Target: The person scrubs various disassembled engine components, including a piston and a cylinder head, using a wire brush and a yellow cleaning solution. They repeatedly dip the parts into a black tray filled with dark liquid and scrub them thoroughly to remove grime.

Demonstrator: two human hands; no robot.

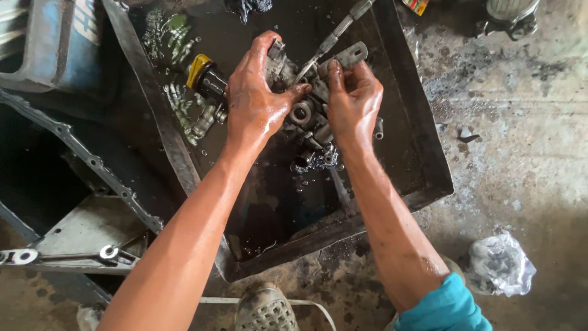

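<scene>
left hand (260,101) gripping metal part (304,110) from left | right hand (352,98) pinching its right side, equally near | long axis probably running far-right, over oily tray (422,153)

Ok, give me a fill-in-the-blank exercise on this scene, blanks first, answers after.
1. Both hands, left hand and right hand, work over a tray of dark ____.
2. The cylinder beside the left hand has a ____ cap.
3. The right arm wears a ____ sleeve.
4. A crumpled plastic ____ lies on the floor.

Answers: oil; yellow; teal; bag
</scene>
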